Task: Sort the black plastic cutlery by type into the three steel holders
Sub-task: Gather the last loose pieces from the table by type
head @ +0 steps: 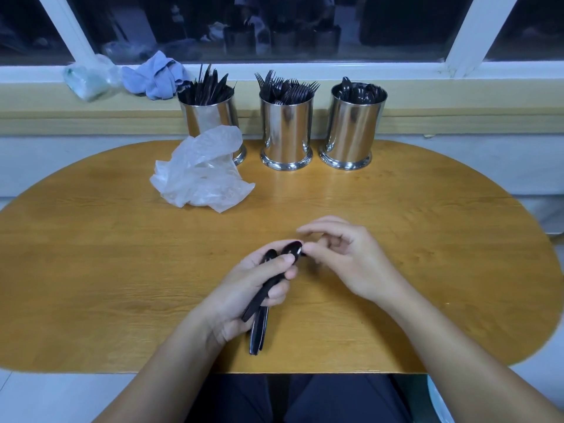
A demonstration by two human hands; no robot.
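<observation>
Three steel holders stand in a row at the table's far edge: the left holder has black knives in it, the middle holder black forks, the right holder black spoons. My left hand grips a small bunch of black spoons over the table's near middle, bowls pointing away from me. My right hand is just right of it, fingers loosely curled, its fingertips touching the bowl of the top spoon; I cannot tell whether they pinch it.
A crumpled clear plastic bag lies in front of the left holder, partly covering its base. On the window sill behind sit a blue cloth and a greenish plastic bag. The wooden table is oval.
</observation>
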